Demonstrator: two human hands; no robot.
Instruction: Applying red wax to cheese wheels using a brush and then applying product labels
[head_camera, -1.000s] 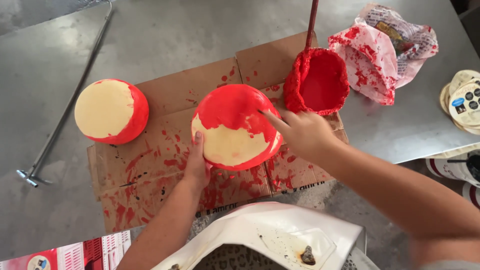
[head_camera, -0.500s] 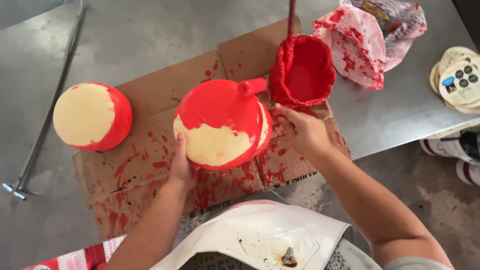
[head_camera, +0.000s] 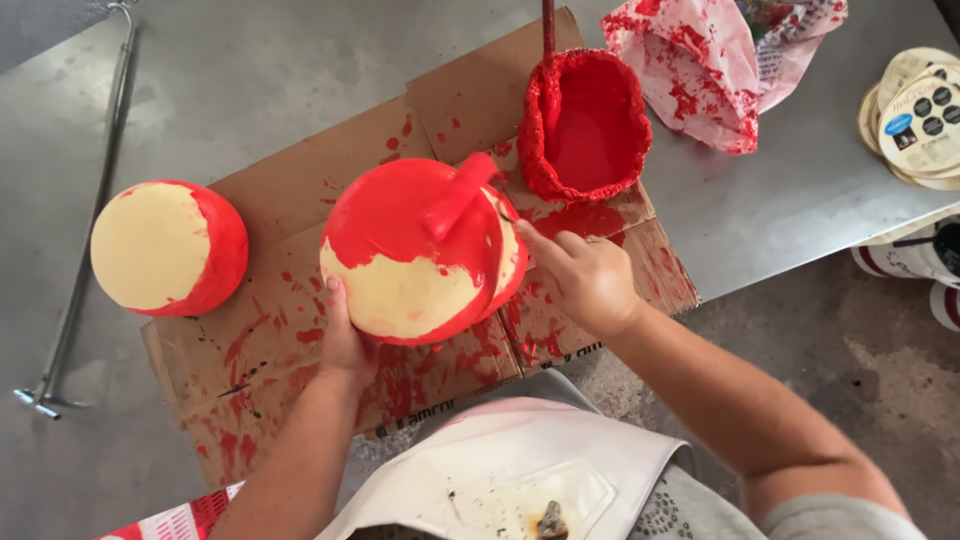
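**Red coat goes on the ball between our hands**

We steady the ball (head_camera: 415, 255) from below with our left hand (head_camera: 345, 345), fingers spread open against its bare cream underside. Our right hand (head_camera: 585, 275) sits just to the ball's right, fingers closed on a thin handle whose red-loaded brush (head_camera: 455, 195) lies across the top of the ball, its long axis slanting up and away from that hand. The ball rests on paint-spattered cardboard (head_camera: 250, 350) on the bench (head_camera: 300, 70), its red cap wet and the near face unpainted. The paint tub (head_camera: 585, 125) stands just beyond the right hand, the nearer hand to it. A second ball (head_camera: 165, 245), half painted, sits well left of the left hand.
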